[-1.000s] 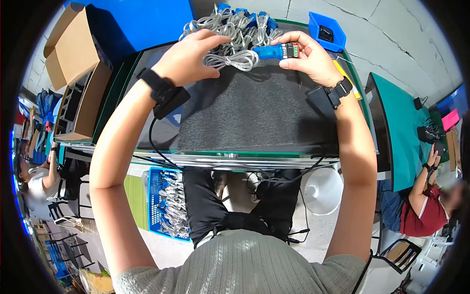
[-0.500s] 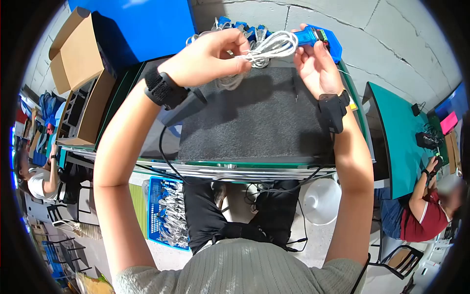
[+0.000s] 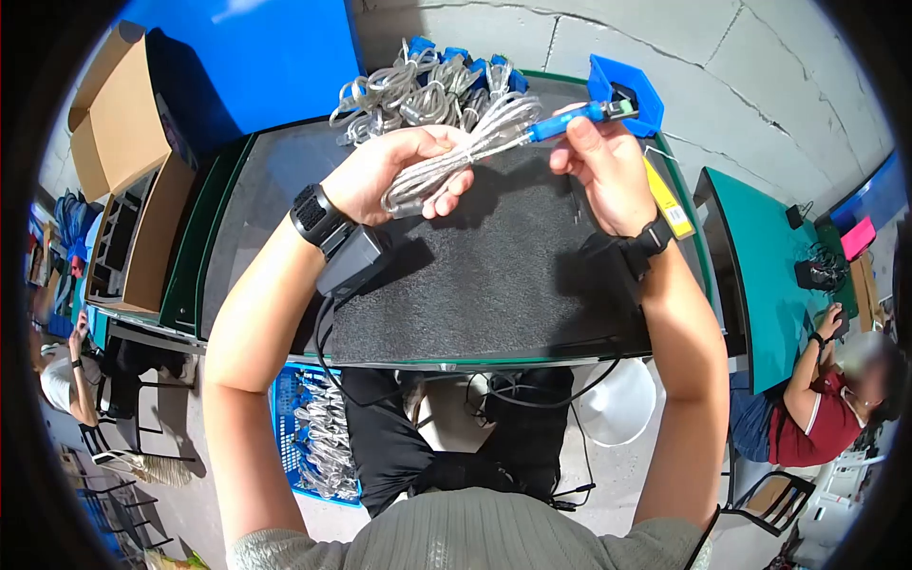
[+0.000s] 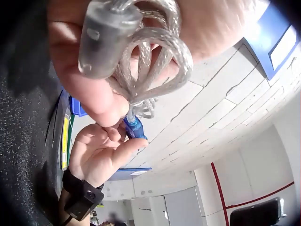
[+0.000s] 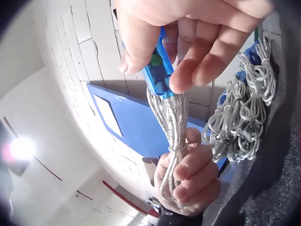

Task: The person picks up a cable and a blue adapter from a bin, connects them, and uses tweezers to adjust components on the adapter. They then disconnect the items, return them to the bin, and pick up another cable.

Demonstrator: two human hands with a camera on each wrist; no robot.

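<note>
A bundled silvery cable is held above the dark mat. My left hand grips its looped coil, fingers curled underneath. In the left wrist view, a translucent grey plug at the cable's end lies against the left fingers. The cable's other end has a translucent blue adapter, which my right hand pinches between thumb and fingers. A green-and-dark terminal block projects from the adapter's far end. In the right wrist view, the blue adapter housing sits between the right thumb and fingertips.
Similar cables with blue ends are heaped at the table's back. Behind the right hand stands a blue bin, near a yellow strip. An open cardboard box is at left. Below are a blue basket and a white bucket.
The cable bundle was lifted from beside the heap and brought nearer the body. My left hand has turned palm-up under the coil; the right keeps hold of the adapter, now tilted.
</note>
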